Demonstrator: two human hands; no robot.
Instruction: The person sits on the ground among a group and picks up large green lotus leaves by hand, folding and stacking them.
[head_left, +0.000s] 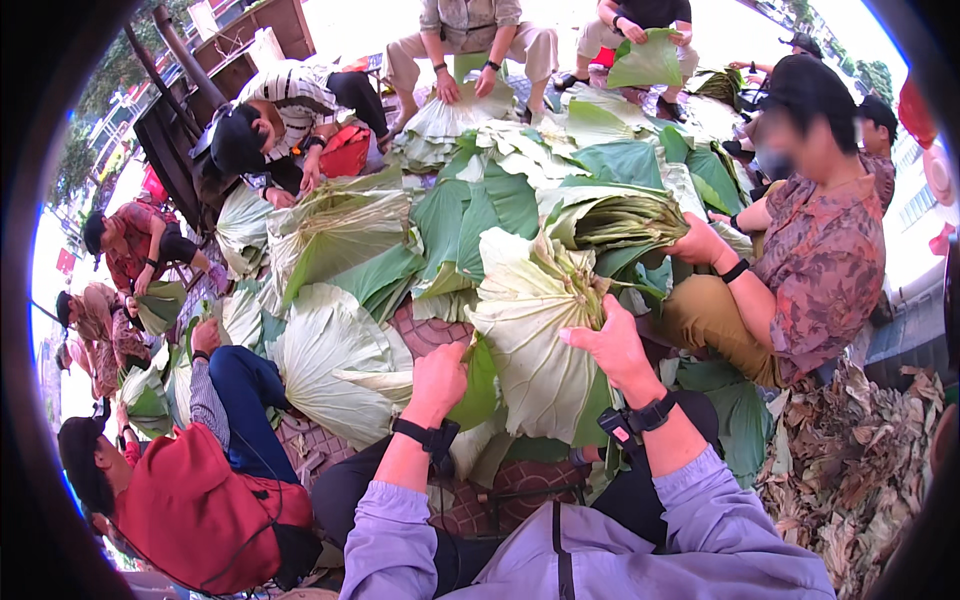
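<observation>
My right hand (619, 349) grips a bundle of folded lotus leaves (525, 352) at its gathered, brownish stem end, thumb on top. The bundle's pale, veined underside fans out towards my left. At its left edge my left hand (441, 375) is curled closed, its fingers against the rim of a green lotus leaf (480, 386); the fingertips are partly hidden. Below and left of the bundle lies a large pale lotus leaf (330, 360) in a flat stack. Darker green lotus leaves (469, 214) cover the pile beyond.
Close on my right, a co-worker's hand (697, 240) holds another leaf bundle (622, 217). A person in a red vest (217, 502) sits at my left. Several others sit around the pile. Dry brown leaves (847, 465) are heaped at lower right. Patterned paving (427, 330) shows between leaves.
</observation>
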